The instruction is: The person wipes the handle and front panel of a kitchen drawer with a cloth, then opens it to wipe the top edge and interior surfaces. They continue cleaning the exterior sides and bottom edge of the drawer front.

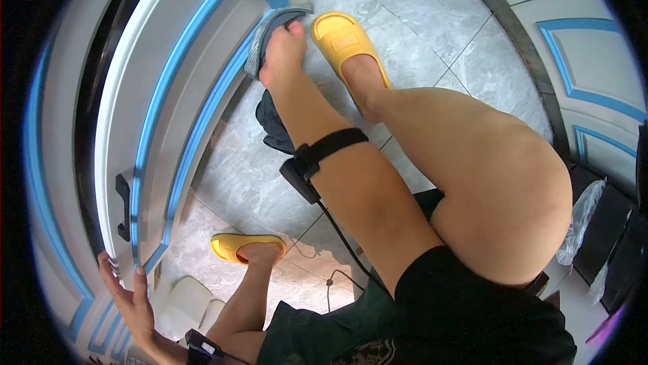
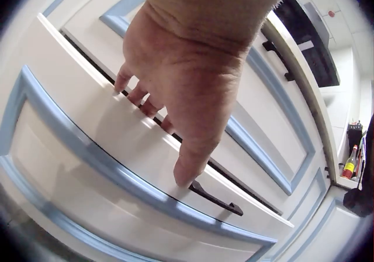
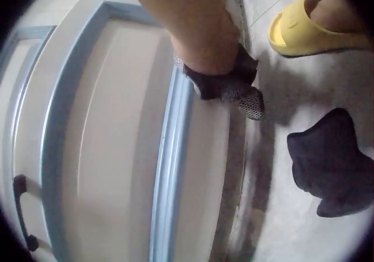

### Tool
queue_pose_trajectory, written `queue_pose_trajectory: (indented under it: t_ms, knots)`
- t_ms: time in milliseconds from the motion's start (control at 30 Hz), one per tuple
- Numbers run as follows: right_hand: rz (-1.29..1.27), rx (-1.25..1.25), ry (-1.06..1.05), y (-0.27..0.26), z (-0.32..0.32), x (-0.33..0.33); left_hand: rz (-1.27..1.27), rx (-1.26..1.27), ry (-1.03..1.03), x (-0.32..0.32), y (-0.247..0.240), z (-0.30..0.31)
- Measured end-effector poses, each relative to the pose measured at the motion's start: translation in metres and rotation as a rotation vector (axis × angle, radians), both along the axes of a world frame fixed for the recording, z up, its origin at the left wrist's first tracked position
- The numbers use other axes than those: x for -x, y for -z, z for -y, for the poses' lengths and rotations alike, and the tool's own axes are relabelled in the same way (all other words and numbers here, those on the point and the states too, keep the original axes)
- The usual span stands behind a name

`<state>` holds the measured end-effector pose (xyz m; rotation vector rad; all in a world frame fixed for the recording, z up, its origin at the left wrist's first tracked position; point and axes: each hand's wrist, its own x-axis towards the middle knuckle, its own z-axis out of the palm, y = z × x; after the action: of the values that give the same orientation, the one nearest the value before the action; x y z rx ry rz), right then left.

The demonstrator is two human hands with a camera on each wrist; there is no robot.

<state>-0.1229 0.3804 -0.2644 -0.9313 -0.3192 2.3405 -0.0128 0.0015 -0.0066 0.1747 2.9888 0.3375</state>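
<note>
My left hand [image 1: 137, 307] holds the upper edge of a white cabinet door [image 1: 172, 11] with blue trim. In the left wrist view, its fingertips hook at that edge and the thumb lies on the front, beside the black handle [image 2: 216, 201]. My right hand [image 1: 285, 53] grips a dark grey cloth [image 1: 255, 54] with a pale mesh-like pattern, down against the door's far lower part. The right wrist view shows the cloth [image 3: 251, 105] bunched around the hand; most of the fingers are hidden. A black cloth piece [image 3: 333, 162] lies on the floor beside it.
Yellow slippers [image 1: 341, 38] are on my feet on the grey tiled floor [image 1: 405, 27]. More blue-trimmed cabinets [image 1: 594, 61] stand across the floor. Dark boxes with clear plastic [image 1: 582, 220] are at the right. A cable [image 1: 344, 240] hangs from the right wrist strap.
</note>
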Motion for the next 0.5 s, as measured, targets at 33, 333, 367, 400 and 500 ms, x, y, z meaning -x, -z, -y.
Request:
queue_pose_trajectory:
  t_ms: [33, 333, 367, 400, 500]
  knots:
    - [0.000, -0.063, -0.033, 0.004, 0.004, -0.004, -0.001, 0.017, -0.003, 0.001, 0.000, 0.002]
    - [0.078, -0.127, -0.061, 0.011, -0.012, 0.006, 0.015, -0.040, -0.045, -0.001, 0.001, -0.002]
    - [0.080, -0.131, -0.063, 0.013, -0.011, 0.007, 0.009, -0.027, -0.044, -0.001, 0.001, -0.002]
    - [0.073, -0.143, -0.057, 0.012, -0.014, 0.010, -0.005, -0.023, -0.036, 0.001, 0.002, -0.002]
    - [0.138, -0.250, -0.141, 0.004, 0.011, -0.008, -0.020, -0.020, -0.051, 0.004, 0.005, 0.007]
